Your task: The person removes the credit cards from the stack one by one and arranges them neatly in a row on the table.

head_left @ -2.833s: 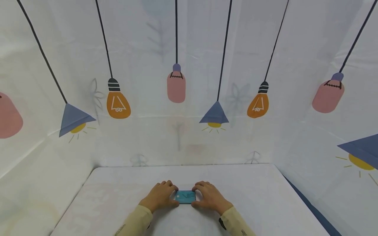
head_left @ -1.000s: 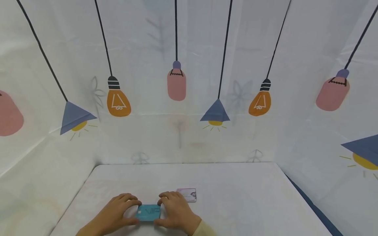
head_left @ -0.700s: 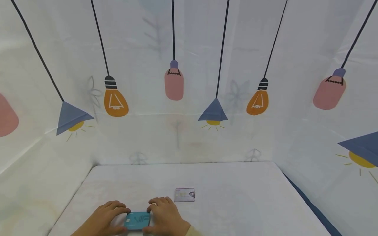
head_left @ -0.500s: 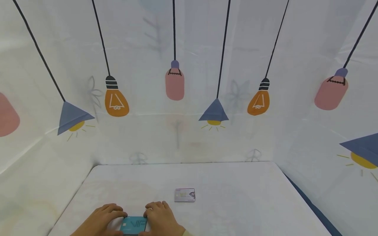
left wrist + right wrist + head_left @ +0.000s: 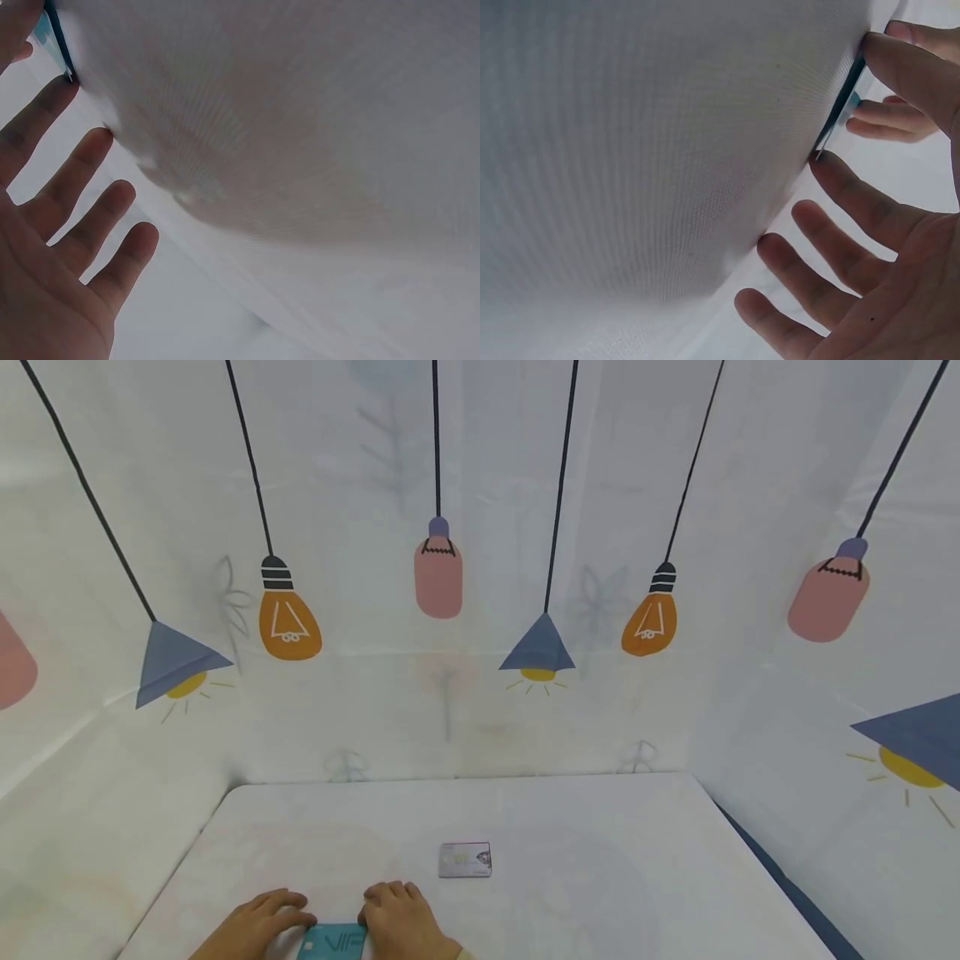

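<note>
- Head view: the teal VIP card (image 5: 333, 942) was located at the near left of the white tabletop (image 5: 600, 852), printed face up, its lower part cut off by the frame.
- Left hand (image 5: 251, 927): gripped the card's left short edge. The left wrist view showed the index fingertip on one corner and the thumb farther along; the remaining fingers were spread, off the card.
- Right hand (image 5: 405, 922): gripped the opposite short edge. In the right wrist view, thumb and index finger spanned that edge, set apart by its length; the other fingers were fanned wide.
- Reason for hold: the two-edge grip probably served to hold the thin card level and square while leaving the face uncovered. The spread fingers likely steadied the hands near the surface.
- Clearance: whether the card rested on the tabletop or was slightly raised could not be determined.
- Pale printed card (image 5: 465, 860): lay flat beyond the right hand, untouched, its separate position presumably leaving both hands working room.
</note>
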Demonstrator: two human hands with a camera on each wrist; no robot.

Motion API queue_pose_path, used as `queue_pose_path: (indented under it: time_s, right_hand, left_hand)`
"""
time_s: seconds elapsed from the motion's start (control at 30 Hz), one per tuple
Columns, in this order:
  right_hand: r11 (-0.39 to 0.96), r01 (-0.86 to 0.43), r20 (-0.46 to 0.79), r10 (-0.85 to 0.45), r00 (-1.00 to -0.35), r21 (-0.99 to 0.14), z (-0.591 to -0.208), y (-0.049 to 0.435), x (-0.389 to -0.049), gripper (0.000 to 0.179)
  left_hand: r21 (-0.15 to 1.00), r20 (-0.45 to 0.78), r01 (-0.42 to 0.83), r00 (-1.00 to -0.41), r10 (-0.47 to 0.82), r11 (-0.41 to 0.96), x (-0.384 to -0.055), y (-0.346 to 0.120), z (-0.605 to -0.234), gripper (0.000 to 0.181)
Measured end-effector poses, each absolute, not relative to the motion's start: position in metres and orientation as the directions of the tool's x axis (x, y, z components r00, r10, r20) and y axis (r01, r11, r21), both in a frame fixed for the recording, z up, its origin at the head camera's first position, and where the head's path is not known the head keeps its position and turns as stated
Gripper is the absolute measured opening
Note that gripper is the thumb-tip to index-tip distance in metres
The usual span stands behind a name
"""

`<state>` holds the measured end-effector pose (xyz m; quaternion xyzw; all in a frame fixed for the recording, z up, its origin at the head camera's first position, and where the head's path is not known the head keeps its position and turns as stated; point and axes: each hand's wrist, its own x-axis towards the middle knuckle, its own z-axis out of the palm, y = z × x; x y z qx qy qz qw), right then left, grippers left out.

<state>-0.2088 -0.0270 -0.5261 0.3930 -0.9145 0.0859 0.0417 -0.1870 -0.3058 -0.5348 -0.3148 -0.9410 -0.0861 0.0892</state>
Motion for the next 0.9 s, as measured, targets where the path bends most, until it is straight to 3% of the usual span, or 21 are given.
queue_pose_path:
  time_s: [0.33, 0.77, 0.9]
  right_hand:
    - [0.692, -0.715, 0.15, -0.7, -0.698, -0.101, -0.5285, -0.0258, -0.2069, 0.046]
    - [0.664, -0.744, 0.168, -0.726, -0.666, -0.078, -0.5292, -0.023, -0.2105, 0.046]
    - [0.678, -0.729, 0.128, -0.718, -0.684, -0.092, -0.5263, -0.0204, -0.2107, 0.051]
  left_hand:
    - [0.196, 0.116, 0.529, -0.848, 0.516, 0.826, -0.1858, -0.3092, -0.5443, 0.045]
    - [0.231, 0.07, 0.499, -0.865, 0.497, 0.835, -0.1882, -0.3122, -0.5453, 0.044]
    - [0.219, 0.09, 0.513, -0.858, 0.506, 0.83, -0.1877, -0.3106, -0.5444, 0.045]
